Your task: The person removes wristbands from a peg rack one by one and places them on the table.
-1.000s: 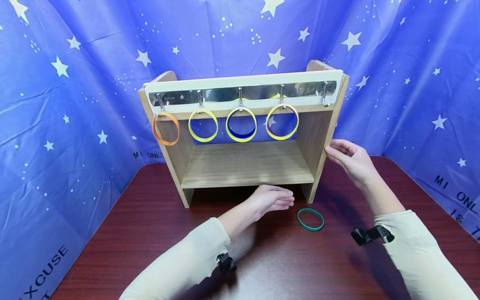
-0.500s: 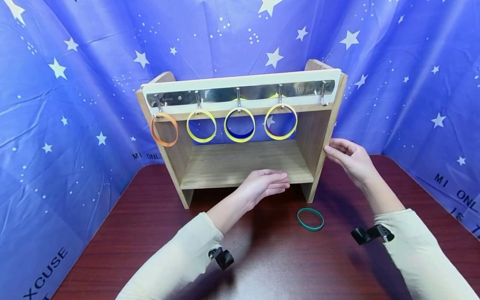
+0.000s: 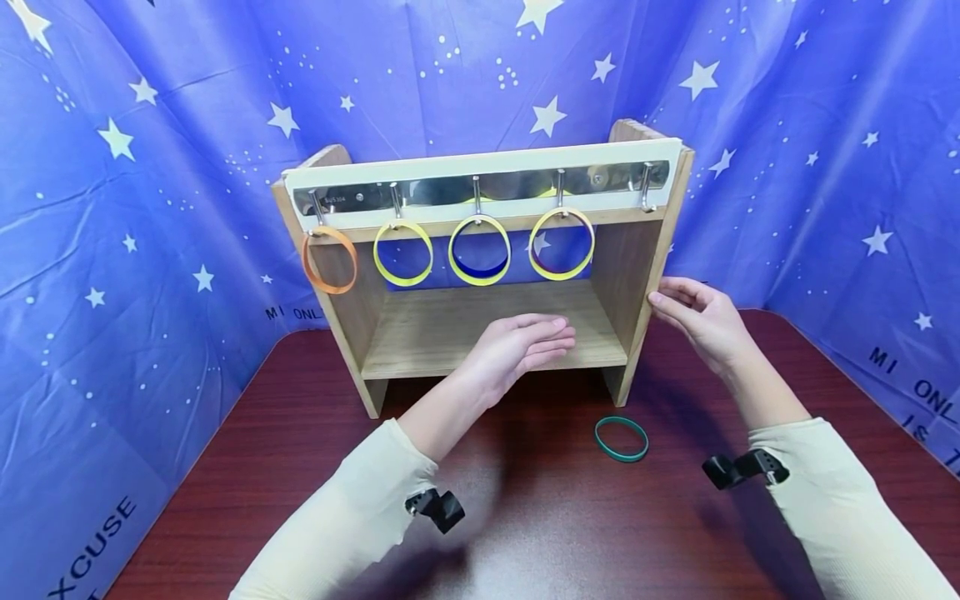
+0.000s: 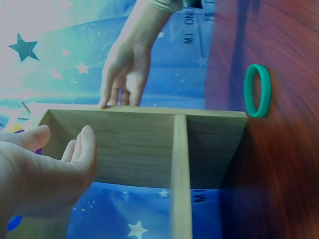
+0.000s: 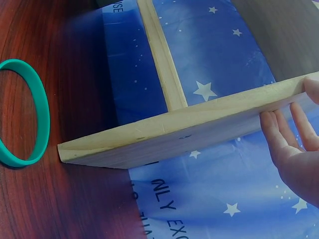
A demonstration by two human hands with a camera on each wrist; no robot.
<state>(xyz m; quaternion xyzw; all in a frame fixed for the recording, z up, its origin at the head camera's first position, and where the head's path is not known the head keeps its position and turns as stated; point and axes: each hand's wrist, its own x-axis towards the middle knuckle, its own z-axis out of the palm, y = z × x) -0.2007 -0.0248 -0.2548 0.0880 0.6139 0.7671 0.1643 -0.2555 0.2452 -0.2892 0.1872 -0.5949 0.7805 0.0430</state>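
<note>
In the head view my left hand (image 3: 517, 346) is raised in front of the shelf board (image 3: 487, 321) of a small wooden rack. Its fingers are extended, with nothing in them. My right hand (image 3: 701, 321) touches the rack's right side panel (image 5: 199, 117), fingertips against the outer face and thumb at the front edge. From hooks along the rack's top hang an orange ring (image 3: 330, 261) and three yellow-edged rings, left (image 3: 403, 279), middle (image 3: 480, 279) and right (image 3: 562, 273). The rightmost hook (image 3: 647, 196) bears no ring. A green ring (image 3: 621, 439) lies on the table.
The rack stands at the back of a dark red-brown table (image 3: 555, 517). Blue star-printed cloth (image 3: 480, 75) surrounds the table on its back and sides. Black wrist-camera mounts stick out from the left sleeve (image 3: 438, 508) and right sleeve (image 3: 742, 469).
My left hand has risen from near the tabletop to in front of the shelf board, shifting slightly left. The right hand stays at the side panel. The rings keep their places.
</note>
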